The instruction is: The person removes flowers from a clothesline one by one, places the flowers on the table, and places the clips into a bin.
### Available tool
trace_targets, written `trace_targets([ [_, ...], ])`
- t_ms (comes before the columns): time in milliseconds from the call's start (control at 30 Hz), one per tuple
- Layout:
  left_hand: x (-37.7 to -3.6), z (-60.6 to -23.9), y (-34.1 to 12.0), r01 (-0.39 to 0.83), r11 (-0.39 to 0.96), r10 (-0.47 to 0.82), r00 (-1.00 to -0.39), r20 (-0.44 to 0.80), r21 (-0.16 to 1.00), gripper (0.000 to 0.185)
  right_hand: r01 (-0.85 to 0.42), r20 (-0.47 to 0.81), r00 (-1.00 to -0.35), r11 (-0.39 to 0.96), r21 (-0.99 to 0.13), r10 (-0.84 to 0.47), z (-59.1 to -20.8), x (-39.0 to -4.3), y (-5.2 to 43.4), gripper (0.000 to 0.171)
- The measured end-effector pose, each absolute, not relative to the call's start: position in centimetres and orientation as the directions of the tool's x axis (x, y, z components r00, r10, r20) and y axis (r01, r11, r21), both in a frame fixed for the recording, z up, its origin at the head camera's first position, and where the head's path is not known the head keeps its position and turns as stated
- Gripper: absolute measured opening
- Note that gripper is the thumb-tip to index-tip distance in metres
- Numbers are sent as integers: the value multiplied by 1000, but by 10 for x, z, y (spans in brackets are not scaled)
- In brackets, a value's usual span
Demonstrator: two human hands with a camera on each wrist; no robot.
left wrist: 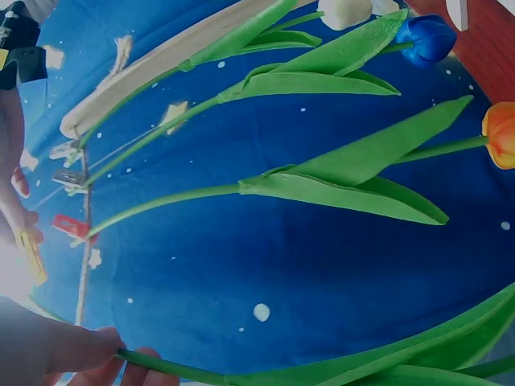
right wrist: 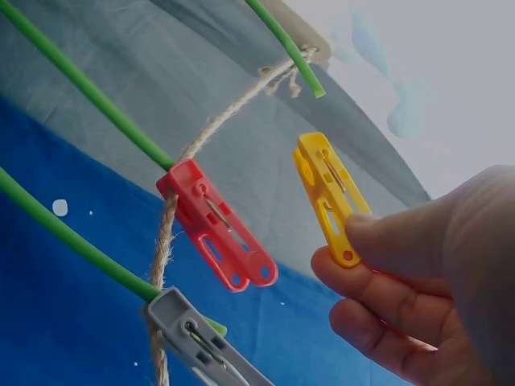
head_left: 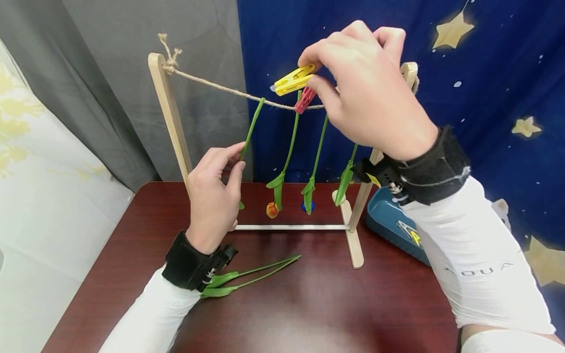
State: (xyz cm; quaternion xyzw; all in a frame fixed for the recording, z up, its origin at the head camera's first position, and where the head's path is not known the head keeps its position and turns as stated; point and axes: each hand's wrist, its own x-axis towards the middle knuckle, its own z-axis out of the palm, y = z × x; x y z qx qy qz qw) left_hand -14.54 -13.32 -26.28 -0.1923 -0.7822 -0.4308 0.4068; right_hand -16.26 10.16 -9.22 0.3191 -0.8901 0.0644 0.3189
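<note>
1. My right hand (head_left: 366, 93) pinches a yellow peg (head_left: 293, 81) just above the twine (head_left: 220, 87), clear of it.
2. My left hand (head_left: 214, 196) pinches the leftmost stem (head_left: 251, 128) below the twine.
3. Only the right wrist view shows a grey peg (right wrist: 201, 342) beside the red peg (right wrist: 217, 237).

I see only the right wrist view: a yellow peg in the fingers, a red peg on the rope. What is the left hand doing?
Observer: The left hand pinches the leftmost green stem and holds its top against the rope.
Operator: Is this stem already pegged?
Observer: No. The yellow peg is in the right hand, above the rope, near the red peg.
Operator: Are there more flowers waiting?
Observer: Yes, two green stems lie on the table by the left wrist.
</note>
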Motion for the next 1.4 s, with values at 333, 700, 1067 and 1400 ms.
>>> trace_targets([
  [333, -117, -268, -143, 644, 617, 26, -592, 806, 453, 32, -669, 722, -478, 740, 70, -500, -114, -130, 131, 33],
  [700, -88, -292, -153, 624, 712, 149, -582, 800, 322, 41, -615, 764, -543, 784, -79, -349, -158, -103, 180, 40],
  [1067, -71, -328, -153, 641, 749, 330, -580, 745, 167, 55, -373, 719, -693, 883, -286, -60, -214, -100, 247, 41],
  [1400, -56, -362, -142, 589, 806, 475, -703, 529, 59, 49, -146, 431, -900, 891, -431, 61, -291, -135, 301, 36],
])
